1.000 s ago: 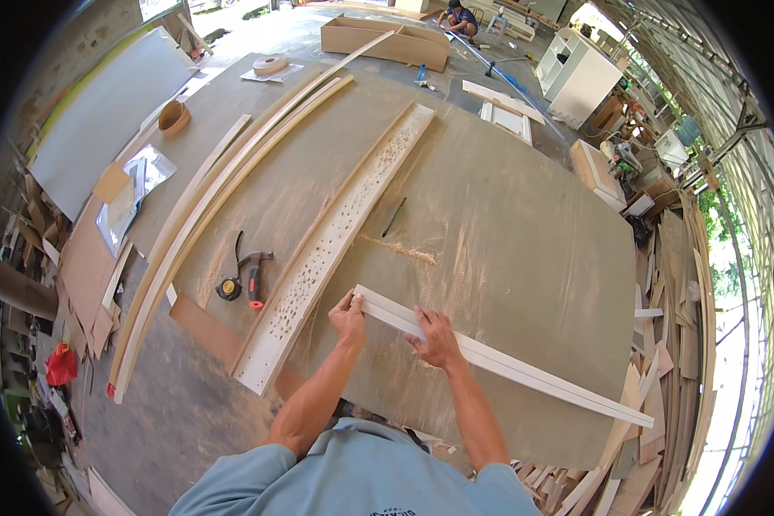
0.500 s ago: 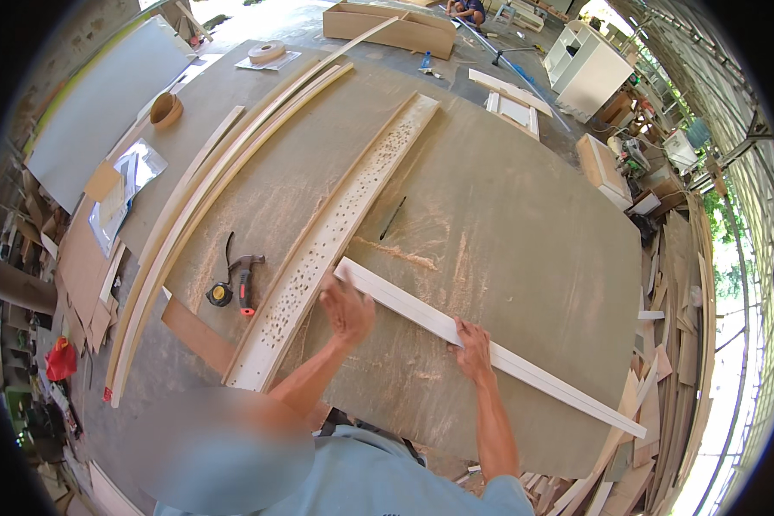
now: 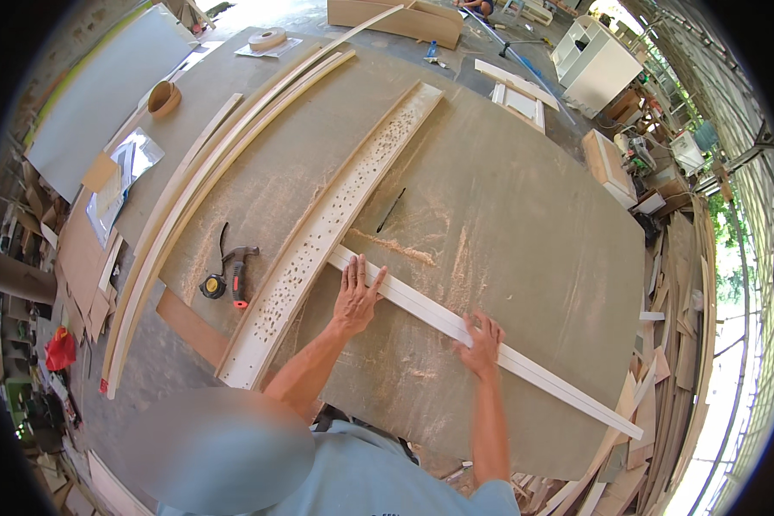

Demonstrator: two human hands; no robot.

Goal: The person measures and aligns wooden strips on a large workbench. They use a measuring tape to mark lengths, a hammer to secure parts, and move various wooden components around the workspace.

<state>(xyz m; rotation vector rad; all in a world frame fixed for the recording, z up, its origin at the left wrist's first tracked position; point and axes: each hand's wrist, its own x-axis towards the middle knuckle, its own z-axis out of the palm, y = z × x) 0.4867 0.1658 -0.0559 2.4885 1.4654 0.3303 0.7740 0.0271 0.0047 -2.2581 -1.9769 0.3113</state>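
A long white grooved wooden strip [image 3: 430, 313] lies slantwise across the workbench, its upper-left end meeting the side of a long pale board [image 3: 297, 273] dotted with many holes. My left hand [image 3: 356, 297] rests flat over the strip close to that end, fingers stretched and a little apart. Farther along, my right hand [image 3: 482, 342] has its bent fingers over the strip, with the thumb side against its near edge. A thin black pen-like tool [image 3: 391, 211] lies beyond the strip. Left of the board are a hammer [image 3: 240, 277] and a tape measure [image 3: 213, 285].
Sawdust [image 3: 404, 249] is scattered over the large bench [image 3: 542, 249]. Long curved wooden strips [image 3: 206, 189] lie at the left, near a tape roll [image 3: 267, 38] and a brown ring-shaped coil [image 3: 164, 99]. Offcuts [image 3: 675, 318] pile up past the right edge. A person [image 3: 480, 7] sits far off.
My left hand has come down from beside the strip's end to lie flat on it. The strip's end has shifted slightly against the board. My right hand stays on the strip, its fingers lifted somewhat.
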